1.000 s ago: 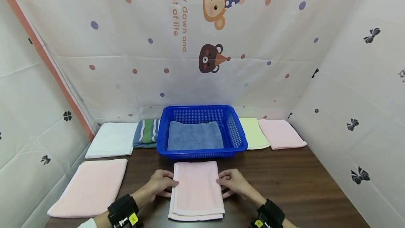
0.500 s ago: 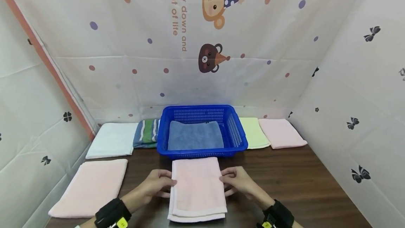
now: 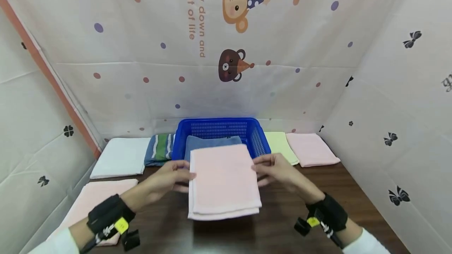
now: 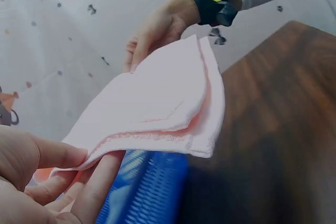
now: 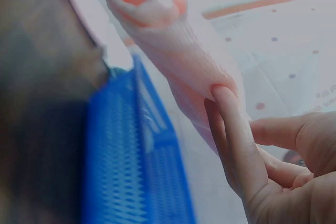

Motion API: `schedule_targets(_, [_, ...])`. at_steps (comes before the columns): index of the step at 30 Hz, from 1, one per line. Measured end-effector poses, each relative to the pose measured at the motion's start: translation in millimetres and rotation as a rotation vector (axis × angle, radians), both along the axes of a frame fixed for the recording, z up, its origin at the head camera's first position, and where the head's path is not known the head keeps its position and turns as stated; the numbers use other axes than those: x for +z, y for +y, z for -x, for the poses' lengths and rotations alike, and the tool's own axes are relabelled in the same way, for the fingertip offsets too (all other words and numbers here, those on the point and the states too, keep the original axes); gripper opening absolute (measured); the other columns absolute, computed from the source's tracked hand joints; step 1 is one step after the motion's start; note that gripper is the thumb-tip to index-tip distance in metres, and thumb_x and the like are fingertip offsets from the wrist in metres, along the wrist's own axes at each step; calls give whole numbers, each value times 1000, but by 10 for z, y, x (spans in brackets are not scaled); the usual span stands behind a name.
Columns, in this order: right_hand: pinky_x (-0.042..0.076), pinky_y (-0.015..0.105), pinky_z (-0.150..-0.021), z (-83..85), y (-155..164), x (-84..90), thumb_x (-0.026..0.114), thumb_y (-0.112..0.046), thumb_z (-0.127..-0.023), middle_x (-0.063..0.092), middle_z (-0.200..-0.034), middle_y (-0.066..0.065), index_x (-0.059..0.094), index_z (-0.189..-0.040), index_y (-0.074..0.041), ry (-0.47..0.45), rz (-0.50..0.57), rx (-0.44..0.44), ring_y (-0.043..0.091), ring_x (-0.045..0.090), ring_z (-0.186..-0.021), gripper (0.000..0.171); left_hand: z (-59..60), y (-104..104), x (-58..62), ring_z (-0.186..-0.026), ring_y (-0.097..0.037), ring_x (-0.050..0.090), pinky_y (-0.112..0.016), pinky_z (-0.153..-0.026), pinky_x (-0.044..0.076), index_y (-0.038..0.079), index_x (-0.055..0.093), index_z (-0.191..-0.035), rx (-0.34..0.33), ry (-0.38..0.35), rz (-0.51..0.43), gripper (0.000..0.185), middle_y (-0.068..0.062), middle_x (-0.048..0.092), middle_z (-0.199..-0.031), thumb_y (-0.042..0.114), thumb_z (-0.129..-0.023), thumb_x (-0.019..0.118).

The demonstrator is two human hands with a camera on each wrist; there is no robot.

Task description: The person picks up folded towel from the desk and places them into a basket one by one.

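A folded pink towel [image 3: 226,179] with white edging hangs above the table between both hands, its far end overlapping the front of the blue basket [image 3: 262,138]. My left hand [image 3: 171,176] pinches the towel's left edge, thumb on top and fingers underneath, as the left wrist view shows. On the opposite edge, my right hand [image 3: 277,171] pinches it the same way; in the right wrist view the towel [image 5: 184,61] appears from its folded side. Inside the basket lies a blue-grey towel [image 3: 212,142], partly hidden by the pink one.
Left of the basket lie a white towel [image 3: 121,156] and a striped towel [image 3: 160,148]. Another pink towel [image 3: 99,195] sits at the front left, partly behind the left forearm. To the right are a yellow-green towel [image 3: 280,144] and a pink towel [image 3: 311,149]. Fabric walls enclose the table [image 3: 318,191].
Both hands have lifted the folded pink towel off the table and moved it forward, up to the basket's front. It now covers part of the basket and the blue-grey towel.
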State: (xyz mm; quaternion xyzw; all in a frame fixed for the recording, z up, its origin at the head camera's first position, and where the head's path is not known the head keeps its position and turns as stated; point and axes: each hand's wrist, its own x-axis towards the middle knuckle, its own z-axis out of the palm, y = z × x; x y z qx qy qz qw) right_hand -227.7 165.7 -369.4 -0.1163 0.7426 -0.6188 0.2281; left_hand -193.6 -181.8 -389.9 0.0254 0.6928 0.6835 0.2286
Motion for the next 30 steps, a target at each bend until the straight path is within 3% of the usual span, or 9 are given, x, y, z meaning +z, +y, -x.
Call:
schedule_targets(3, [64, 38, -74, 312, -9, 206, 62, -3, -100, 75, -98, 10, 55, -130, 18, 68, -91, -44, 16, 74, -81, 37, 345, 100, 151, -98, -17, 66, -40, -90, 61, -4, 48, -128, 44, 9, 50, 37, -6, 66, -106, 10, -98, 65])
schedule_targets(7, [64, 39, -76, 789, -68, 332, 62, -3, -100, 71, -107, 20, 57, -130, 16, 122, -246, -83, 15, 72, -77, 36, 891, 232, 212, -93, -18, 66, -42, -95, 59, -1, 49, -121, 85, 7, 135, 28, -7, 64, -104, 7, -99, 64])
schedule_targets(11, [63, 42, -79, 1166, -115, 271, 62, 1, -99, 71, -95, 22, 60, -125, 18, 134, -348, -71, 14, 71, -67, 31, 1342, 372, 125, -83, -15, 66, -41, -92, 60, 3, 51, -103, 98, -3, 222, 15, -6, 65, -97, 2, -97, 65])
schedule_targets(15, [64, 38, -70, 1404, -143, 106, 62, 8, -93, 69, -73, 15, 65, -109, 21, 113, -410, -107, 14, 69, -56, 21, 1665, 527, -36, -78, -17, 66, -32, -76, 63, -3, 60, -105, 113, -68, 276, 12, -10, 66, -93, -3, -94, 66])
schedule_targets(17, [63, 36, -64, 1485, -180, 15, 63, 10, -90, 68, -66, 13, 69, -98, 20, 119, -469, -129, 15, 68, -52, 14, 1776, 580, -127, -78, -19, 66, -31, -74, 63, -7, 64, -111, 121, -114, 292, 18, -12, 67, -93, -5, -94, 65])
schedule_targets(22, [62, 34, -58, 1606, -313, -129, 67, 12, -79, 71, -61, 17, 73, -74, 12, 206, -701, -150, 18, 70, -49, 8, 1920, 656, -305, -80, -21, 67, -37, -88, 62, -11, 64, -121, 130, -206, 333, 27, -15, 66, -96, -6, -95, 63])
schedule_targets(26, [60, 30, -55, 1659, -366, -156, 77, 12, -71, 72, -60, 15, 75, -69, 8, 265, -861, -131, 18, 70, -50, 5, 1973, 735, -377, -79, -20, 65, -35, -89, 61, -11, 64, -117, 93, -242, 365, 21, -14, 64, -93, -5, -97, 61])
schedule_targets(30, [60, 28, -59, 1689, -346, -182, 80, 8, -72, 69, -59, 9, 75, -72, 5, 352, -1010, -76, 16, 71, -55, 6, 2034, 829, -417, -73, -17, 63, -28, -76, 63, -8, 67, -107, 50, -255, 411, 12, -11, 61, -87, -4, -96, 63])
